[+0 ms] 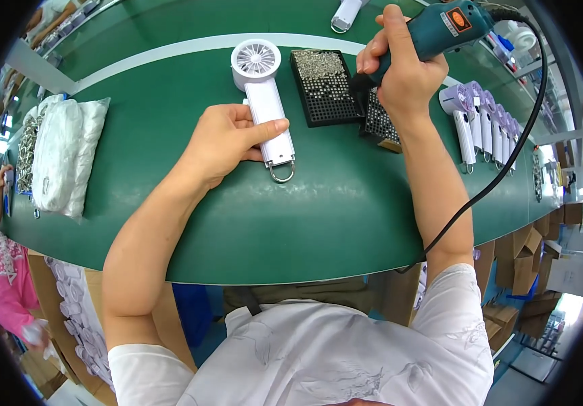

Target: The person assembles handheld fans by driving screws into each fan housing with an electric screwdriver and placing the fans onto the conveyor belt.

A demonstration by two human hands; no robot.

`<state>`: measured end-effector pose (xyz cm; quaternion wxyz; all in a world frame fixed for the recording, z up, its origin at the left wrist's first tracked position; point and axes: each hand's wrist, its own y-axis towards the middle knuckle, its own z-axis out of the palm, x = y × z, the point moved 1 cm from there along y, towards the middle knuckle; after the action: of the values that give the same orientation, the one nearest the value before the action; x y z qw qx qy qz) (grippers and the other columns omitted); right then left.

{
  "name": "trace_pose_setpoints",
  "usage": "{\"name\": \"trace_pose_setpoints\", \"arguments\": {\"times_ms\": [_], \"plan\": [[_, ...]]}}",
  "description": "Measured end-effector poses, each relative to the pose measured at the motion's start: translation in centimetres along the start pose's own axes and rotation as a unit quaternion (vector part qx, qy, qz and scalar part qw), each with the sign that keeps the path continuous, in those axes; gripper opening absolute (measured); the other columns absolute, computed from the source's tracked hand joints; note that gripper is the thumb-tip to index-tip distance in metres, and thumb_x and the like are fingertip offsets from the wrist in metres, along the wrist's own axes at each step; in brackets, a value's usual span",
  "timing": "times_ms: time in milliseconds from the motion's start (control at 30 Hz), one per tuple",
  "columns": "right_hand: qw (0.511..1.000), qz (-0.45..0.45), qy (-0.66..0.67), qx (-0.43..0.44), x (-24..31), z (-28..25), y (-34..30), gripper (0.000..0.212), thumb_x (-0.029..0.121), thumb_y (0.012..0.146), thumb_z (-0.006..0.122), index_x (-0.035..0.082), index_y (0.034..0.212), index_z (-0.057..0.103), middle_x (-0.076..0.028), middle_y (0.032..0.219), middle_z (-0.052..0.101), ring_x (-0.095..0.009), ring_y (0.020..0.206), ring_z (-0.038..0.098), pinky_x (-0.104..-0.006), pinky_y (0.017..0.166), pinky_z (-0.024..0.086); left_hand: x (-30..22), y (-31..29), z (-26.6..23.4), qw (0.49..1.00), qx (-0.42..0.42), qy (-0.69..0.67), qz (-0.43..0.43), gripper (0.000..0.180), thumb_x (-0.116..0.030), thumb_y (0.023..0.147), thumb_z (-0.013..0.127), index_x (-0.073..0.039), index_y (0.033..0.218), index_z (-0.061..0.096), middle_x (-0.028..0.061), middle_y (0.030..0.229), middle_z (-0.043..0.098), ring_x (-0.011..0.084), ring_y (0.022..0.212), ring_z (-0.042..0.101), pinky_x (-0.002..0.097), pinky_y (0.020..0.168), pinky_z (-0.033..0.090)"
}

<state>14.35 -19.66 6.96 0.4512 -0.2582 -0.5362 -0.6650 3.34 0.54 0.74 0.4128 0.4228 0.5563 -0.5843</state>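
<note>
In my left hand [227, 142] is a white handheld fan [271, 122], its thumb across the handle. The fan's round grille points away from me and a metal loop sits at the near end. My right hand [406, 74] is wrapped round a dark green electric screwdriver [440, 30], raised at the upper right with a black cord trailing from it. The tool's tip is over a black perforated tray [328, 105] holding many small screws. A second black screw tray [379, 122] lies partly hidden behind my right wrist.
Several purple-and-white fans [484, 128] stand in a row at the right. Clear plastic bags [68, 159] and metal clips [27, 152] lie at the left. Another white fan [345, 13] rests at the far edge. A box of fans [78, 311] sits below left, near a person in pink [7, 277].
</note>
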Motion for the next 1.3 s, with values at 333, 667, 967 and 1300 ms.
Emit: {"name": "trace_pose_setpoints", "arguments": {"times_ms": [333,667,967,1300], "plan": [[0.999,-0.018,-0.016,0.022,-0.9,-0.8,0.1,0.023,0.017,0.099,0.068,-0.002,0.089,0.061,-0.005,0.060,0.056,-0.015,0.044,0.054,-0.0316,0.043,0.046,0.2,-0.1,0.0,1.000,0.005,-0.007,0.008,0.042,-0.024,0.088,0.082,0.009,0.110,0.067,0.0124,0.096,0.073,0.0171,0.084,0.073,0.0272,0.070,0.060],[0.991,-0.070,-0.049,0.107,-1.6,-0.4,0.4,0.020,0.011,0.097,0.070,-0.002,0.083,0.062,-0.007,0.062,0.059,-0.016,0.046,0.057,-0.0334,0.046,0.050,0.1,0.0,0.0,1.000,-0.003,0.001,0.007,0.042,-0.024,0.088,0.082,0.009,0.110,0.067,0.0127,0.096,0.073,0.0174,0.084,0.073,0.0279,0.070,0.061],[0.999,-0.035,0.005,0.038,-0.5,-0.2,-0.2,0.015,0.010,0.097,0.069,-0.004,0.092,0.062,-0.006,0.061,0.056,-0.016,0.045,0.054,-0.0349,0.046,0.047,0.5,0.1,0.0,1.000,-0.013,-0.003,0.009,0.044,-0.026,0.086,0.083,0.010,0.106,0.068,0.0140,0.094,0.073,0.0177,0.082,0.073,0.0275,0.069,0.061],[0.972,-0.007,0.146,0.181,4.0,2.1,-4.0,0.025,0.022,0.106,0.051,0.002,0.102,0.065,-0.001,0.060,0.049,-0.016,0.043,0.046,-0.0344,0.044,0.040,0.4,0.4,-0.2,1.000,-0.007,0.026,0.002,0.034,-0.025,0.088,0.081,0.005,0.096,0.070,0.0111,0.089,0.073,0.0150,0.077,0.071,0.0262,0.068,0.060]]}}
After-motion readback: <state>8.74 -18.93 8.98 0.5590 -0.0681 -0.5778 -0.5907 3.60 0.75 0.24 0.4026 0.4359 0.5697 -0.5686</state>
